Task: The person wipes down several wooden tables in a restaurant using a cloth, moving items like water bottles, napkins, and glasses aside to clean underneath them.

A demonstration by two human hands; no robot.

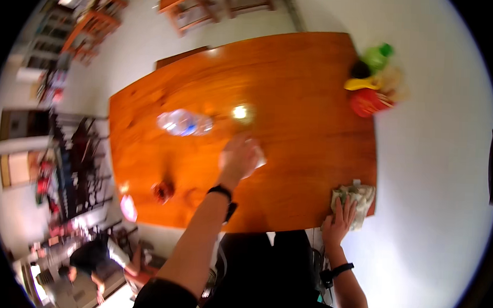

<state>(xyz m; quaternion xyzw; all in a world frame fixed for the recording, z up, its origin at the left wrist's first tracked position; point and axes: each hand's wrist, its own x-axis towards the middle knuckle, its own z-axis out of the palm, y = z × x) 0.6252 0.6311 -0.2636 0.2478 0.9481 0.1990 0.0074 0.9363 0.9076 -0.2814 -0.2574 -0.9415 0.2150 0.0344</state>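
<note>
Over the middle of a glossy wooden table (305,127) is my left hand (239,155), blurred, its fingers closed around a whitish, see-through item (259,158) whose kind I cannot tell. My right hand (341,220) rests with spread fingers on a folded patterned cloth (365,196) at the table's near right corner. A clear plastic bottle (184,123) lies on its side, left of and beyond my left hand. Nearer the left end stands a small dark red object (162,191), too blurred to name.
Against the wall at the table's right edge are a green-capped bottle (376,58), a yellow item (361,84) and a red container (368,103). A pink-white item (128,208) sits by the near left corner. Wooden stools (183,0) stand beyond; another person (95,254) bends at lower left.
</note>
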